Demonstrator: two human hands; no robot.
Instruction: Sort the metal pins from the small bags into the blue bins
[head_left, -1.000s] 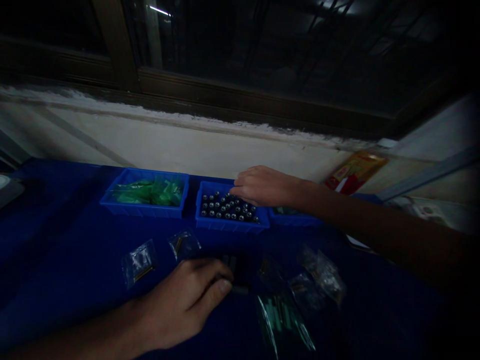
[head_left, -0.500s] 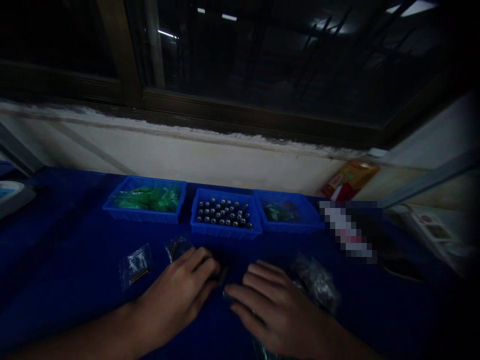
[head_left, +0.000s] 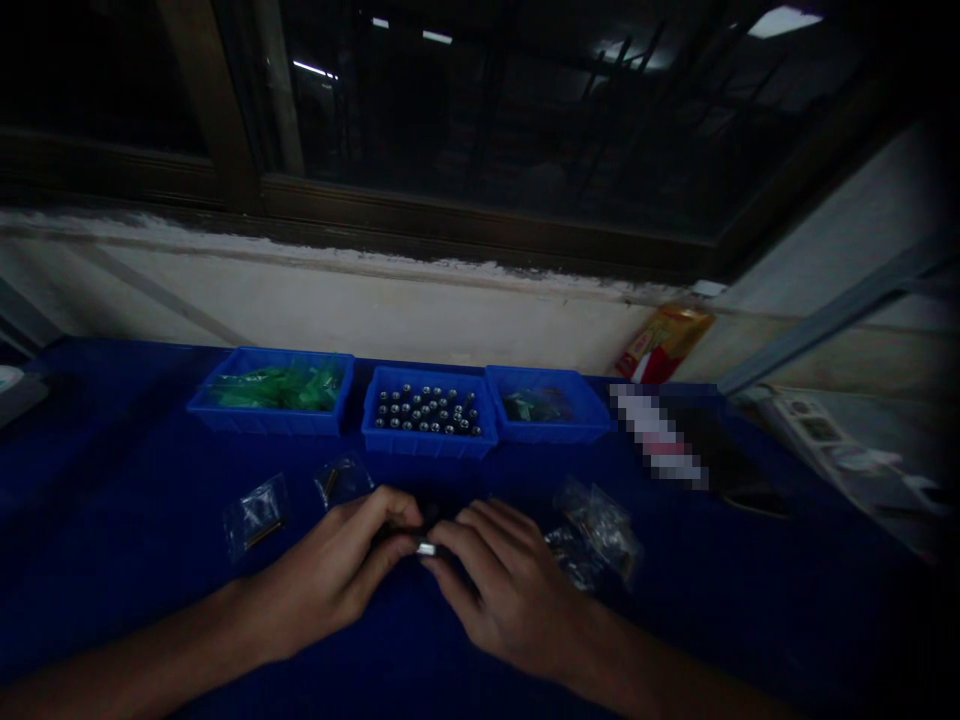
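Observation:
My left hand (head_left: 360,550) and my right hand (head_left: 510,575) meet over the blue table, both closed in a pinch. Between their fingertips is a small shiny metal piece (head_left: 426,548), gripped from either side; its full shape is hidden by the fingers. Left of my left hand lie two clear plastic bags, a nearer bag (head_left: 257,515) and a farther bag (head_left: 341,482), each with a thin brass-coloured part inside. Several more clear bags (head_left: 604,530) are heaped just right of my right hand.
Three blue bins line the back: a left bin (head_left: 262,420) with green plastic bags, a middle bin (head_left: 427,442) with several upright metal cylinders, and a right bin (head_left: 555,432) with small bagged parts. A red and gold packet (head_left: 664,345) leans at the wall. Papers (head_left: 832,440) lie far right.
My hands have come together, and the metal piece now shows between both sets of fingertips. The whole view has shifted slightly, with the bins appearing farther left.

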